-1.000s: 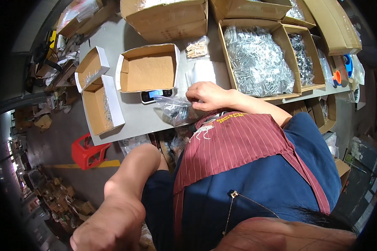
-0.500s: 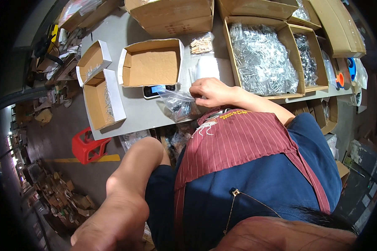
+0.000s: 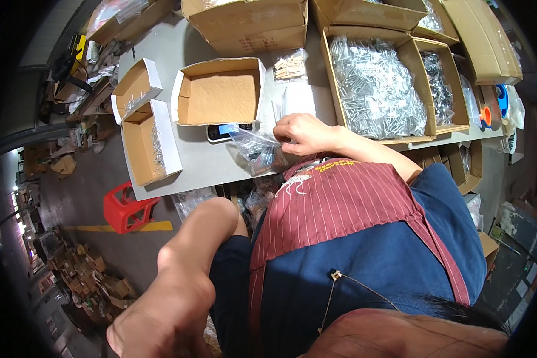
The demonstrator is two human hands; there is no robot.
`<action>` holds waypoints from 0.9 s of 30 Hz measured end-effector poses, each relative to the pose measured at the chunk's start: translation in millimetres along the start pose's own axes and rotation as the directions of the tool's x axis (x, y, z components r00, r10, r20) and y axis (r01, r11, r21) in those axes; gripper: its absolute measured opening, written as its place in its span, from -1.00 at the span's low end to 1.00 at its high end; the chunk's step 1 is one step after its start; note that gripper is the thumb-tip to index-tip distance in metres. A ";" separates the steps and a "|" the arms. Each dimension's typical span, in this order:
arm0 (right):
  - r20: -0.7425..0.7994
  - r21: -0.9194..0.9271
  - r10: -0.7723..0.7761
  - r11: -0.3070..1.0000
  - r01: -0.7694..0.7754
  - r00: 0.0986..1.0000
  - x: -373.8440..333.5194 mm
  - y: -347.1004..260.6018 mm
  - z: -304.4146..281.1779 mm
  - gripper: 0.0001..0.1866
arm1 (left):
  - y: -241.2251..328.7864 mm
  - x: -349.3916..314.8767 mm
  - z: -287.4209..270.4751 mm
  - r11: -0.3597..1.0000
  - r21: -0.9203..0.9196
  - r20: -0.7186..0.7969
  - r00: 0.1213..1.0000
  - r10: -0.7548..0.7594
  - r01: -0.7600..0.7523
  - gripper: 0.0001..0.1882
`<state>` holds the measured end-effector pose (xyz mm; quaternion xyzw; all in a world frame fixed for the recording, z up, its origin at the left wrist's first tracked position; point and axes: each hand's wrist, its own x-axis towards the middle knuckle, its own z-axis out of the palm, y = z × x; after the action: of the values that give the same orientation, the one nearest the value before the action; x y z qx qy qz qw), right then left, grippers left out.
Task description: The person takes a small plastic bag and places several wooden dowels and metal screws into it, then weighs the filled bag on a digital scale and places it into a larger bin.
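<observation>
At the table's front edge my right hand (image 3: 303, 132) is closed, its fingers bent and pinched on the open end of a clear zip bag (image 3: 258, 154). Small dark and metallic pieces lie inside this bag, which rests on the table. My left forearm is bent up and back at lower left, and my left hand (image 3: 155, 319) is raised close to the camera. Its fingers run off the lower edge and stay hidden. Just behind the bag, a small digital scale (image 3: 228, 129) with a lit display sits partly under a shallow empty cardboard tray (image 3: 218, 98).
Two white-sided boxes (image 3: 151, 143) with thin metal pins stand at left. A large carton (image 3: 376, 83) of bagged screws is at right, beside a carton of dark parts (image 3: 437, 89). A bag of wooden dowels (image 3: 290, 65) lies behind. A red stool (image 3: 128, 209) stands on the floor.
My left hand has shifted very slightly to the right and downward. My right hand keeps its pinch on the zip bag, and the other things stay where they were.
</observation>
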<state>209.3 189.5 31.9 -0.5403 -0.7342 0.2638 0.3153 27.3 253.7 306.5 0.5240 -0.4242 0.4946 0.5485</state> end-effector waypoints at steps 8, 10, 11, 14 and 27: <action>0.032 -0.007 0.026 1.000 -0.026 0.999 -1.4 2.0 -1.7 -0.74 | -9.1 -3.3 -1.7 0.977 -0.158 -0.017 0.989 0.145 -0.146 -0.72; 0.026 -0.017 0.015 1.000 -0.015 1.000 -0.8 1.3 0.5 -0.74 | -9.3 -4.8 -2.8 0.927 -0.201 -0.037 0.948 0.317 -0.318 -0.63; 0.021 -0.026 0.006 1.000 -0.006 1.000 0.2 -0.3 1.3 -0.74 | -7.0 -5.6 -4.3 0.880 -0.247 -0.031 0.911 0.411 -0.405 -0.58; 0.011 -0.037 0.000 0.999 0.001 1.000 -0.7 0.9 1.0 -0.74 | -3.2 1.6 -5.1 0.978 -0.205 0.106 0.992 0.065 -0.042 -0.89; -0.008 -0.041 0.029 0.999 -0.029 1.000 -9.9 8.2 -1.7 -0.76 | 0.6 -55.8 -23.9 0.978 -0.188 -0.050 0.993 -0.105 0.094 -0.89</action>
<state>217.9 182.3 25.2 -0.5582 -0.7304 0.2512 0.3030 17.1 272.0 249.6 0.4763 -0.4251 0.4404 0.6313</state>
